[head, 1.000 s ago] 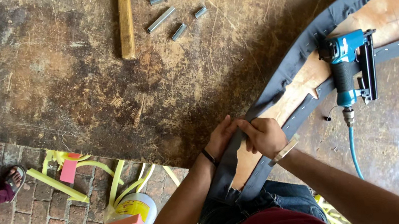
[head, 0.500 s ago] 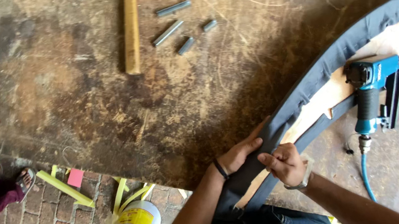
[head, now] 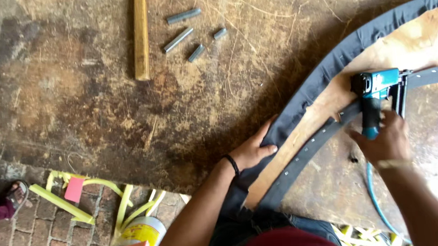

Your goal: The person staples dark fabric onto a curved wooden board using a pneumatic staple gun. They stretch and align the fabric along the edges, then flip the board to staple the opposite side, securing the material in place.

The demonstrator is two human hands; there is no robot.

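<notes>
Fabric (head: 331, 66), dark and soft, is pressed flat by the left hand (head: 253, 149), which lies open, fingers spread along the cloth edge where it wraps the curved wooden frame (head: 329, 104). Just beyond the right hand (head: 387, 141), a teal stapler (head: 373, 89) is gripped by its handle, fingers closed round it, its nose set down on the frame. A blue hose (head: 370, 186) trails from the tool back toward the body. The cloth looks limp and likely to slip or pucker unless held taut close to the tool; the frame seems stiff and thin, best steadied from its outer edge. The stapler appears fairly heavy, and the handle is judged the only sensible hold. Well ahead of the left hand on the worktop (head: 64, 73), a wooden stick (head: 140, 31) and staple strips (head: 183, 15) are seen lying.
</notes>
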